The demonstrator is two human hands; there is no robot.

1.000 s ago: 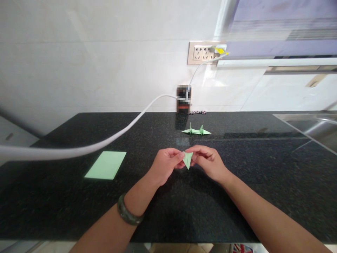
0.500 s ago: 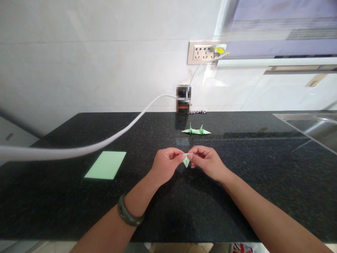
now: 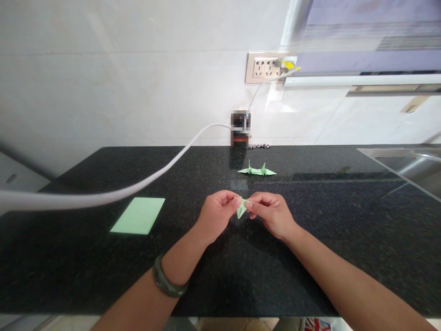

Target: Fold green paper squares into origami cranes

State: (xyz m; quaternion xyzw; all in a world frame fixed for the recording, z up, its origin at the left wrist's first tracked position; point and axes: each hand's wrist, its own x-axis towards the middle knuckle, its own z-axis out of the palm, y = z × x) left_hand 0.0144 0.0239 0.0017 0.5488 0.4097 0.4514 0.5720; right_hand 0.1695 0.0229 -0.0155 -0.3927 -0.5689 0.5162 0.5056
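Behind folded paper (image 3: 241, 208): finished cranes (image 3: 257, 170)

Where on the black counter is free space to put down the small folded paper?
Bare counter lies right of the right hand, up to the sink, and between the green sheet and the left hand. Behind the hands, the finished cranes crowd it.

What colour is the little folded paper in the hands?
Pale green, seen in the head view: the folded paper is pinched between the left hand and right hand.
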